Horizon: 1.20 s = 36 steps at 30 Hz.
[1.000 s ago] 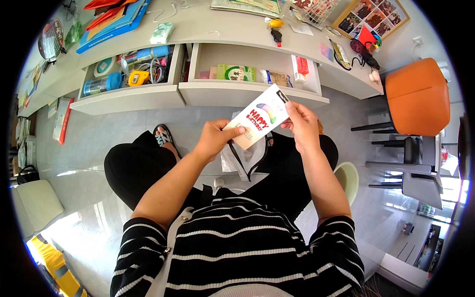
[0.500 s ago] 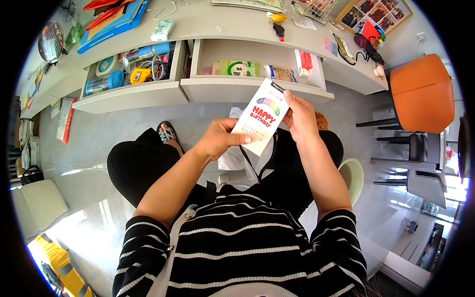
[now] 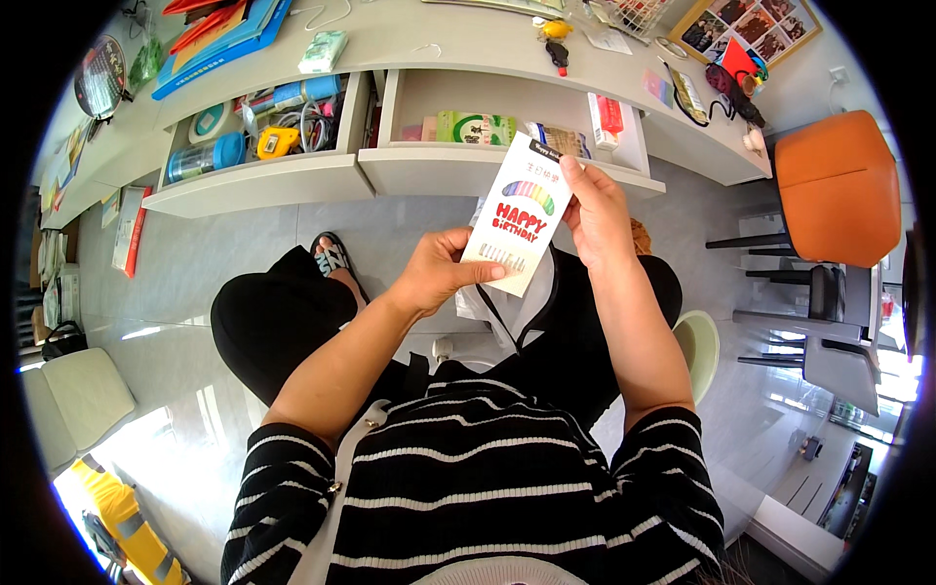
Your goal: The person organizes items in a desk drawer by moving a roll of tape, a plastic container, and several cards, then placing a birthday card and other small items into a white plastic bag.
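Note:
A flat white pack of birthday candles (image 3: 514, 213) is held up between my two hands, over my lap. Coloured sticks show in a curved window on its front, above red lettering. My left hand (image 3: 436, 273) is closed on the lower left edge, thumb lying across the front. At the upper right edge, my right hand (image 3: 597, 216) pinches the pack between thumb and fingers. Just beyond it is an open drawer (image 3: 429, 159), with a green packet (image 3: 475, 128), a clear-wrapped packet (image 3: 561, 142) and a red-and-white box (image 3: 605, 121) inside.
Another open drawer (image 3: 263, 187) holds a yellow tape measure (image 3: 279, 142), a blue-lidded jar (image 3: 207, 158) and cables. Folders (image 3: 229, 49), a tissue pack (image 3: 323, 52) and a picture frame (image 3: 756, 29) are on the desk (image 3: 439, 39). An orange chair (image 3: 837, 190) stands at the right.
The pack stays in both hands; its top has shifted slightly up and left and it stands a little more upright. The view has shifted slightly.

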Each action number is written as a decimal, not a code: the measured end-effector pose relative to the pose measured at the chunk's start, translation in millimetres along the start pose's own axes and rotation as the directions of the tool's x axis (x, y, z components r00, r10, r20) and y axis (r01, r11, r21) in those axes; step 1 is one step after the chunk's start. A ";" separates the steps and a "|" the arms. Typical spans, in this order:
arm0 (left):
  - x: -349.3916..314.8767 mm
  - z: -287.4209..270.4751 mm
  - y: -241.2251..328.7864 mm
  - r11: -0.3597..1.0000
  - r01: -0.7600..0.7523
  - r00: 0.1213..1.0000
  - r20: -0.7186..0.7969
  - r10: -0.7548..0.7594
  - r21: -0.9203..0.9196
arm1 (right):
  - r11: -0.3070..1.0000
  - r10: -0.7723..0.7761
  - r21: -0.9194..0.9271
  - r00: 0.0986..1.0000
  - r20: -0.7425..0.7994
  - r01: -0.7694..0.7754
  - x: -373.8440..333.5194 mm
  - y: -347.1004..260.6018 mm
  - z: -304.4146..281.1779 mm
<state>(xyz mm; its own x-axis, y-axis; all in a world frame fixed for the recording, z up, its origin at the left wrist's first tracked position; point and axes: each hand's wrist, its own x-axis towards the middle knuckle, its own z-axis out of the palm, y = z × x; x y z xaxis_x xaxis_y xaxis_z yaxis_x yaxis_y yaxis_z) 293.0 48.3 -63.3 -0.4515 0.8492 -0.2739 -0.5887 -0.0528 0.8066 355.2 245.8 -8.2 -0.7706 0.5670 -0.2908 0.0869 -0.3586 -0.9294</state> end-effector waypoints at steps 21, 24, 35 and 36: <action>4.8 0.8 -2.5 0.997 0.013 0.999 -0.049 -0.017 -0.075 | 0.998 0.046 -0.038 0.989 0.142 -0.041 -10.2 9.8 1.8; 4.7 1.4 -1.6 0.993 0.042 0.999 -0.028 -0.045 -0.110 | 0.995 0.092 0.011 0.986 0.141 -0.094 -8.1 18.2 -2.5; 6.2 -1.7 -0.8 0.965 -0.038 0.982 -0.167 0.084 0.258 | 0.995 0.051 0.081 0.999 -0.008 -0.050 -11.0 20.2 7.4; 5.5 -0.6 0.0 0.939 -0.025 0.978 -0.186 0.094 0.342 | 0.996 0.035 0.077 0.999 0.002 -0.035 -10.5 23.4 6.4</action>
<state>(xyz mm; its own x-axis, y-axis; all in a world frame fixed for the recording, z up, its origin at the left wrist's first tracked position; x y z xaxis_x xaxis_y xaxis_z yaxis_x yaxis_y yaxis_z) 290.2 52.6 -65.1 -0.6220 0.7275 -0.2895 -0.3119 0.1090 0.9438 361.3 226.8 -25.5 -0.7684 0.5526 -0.3227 0.0652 -0.4341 -0.8985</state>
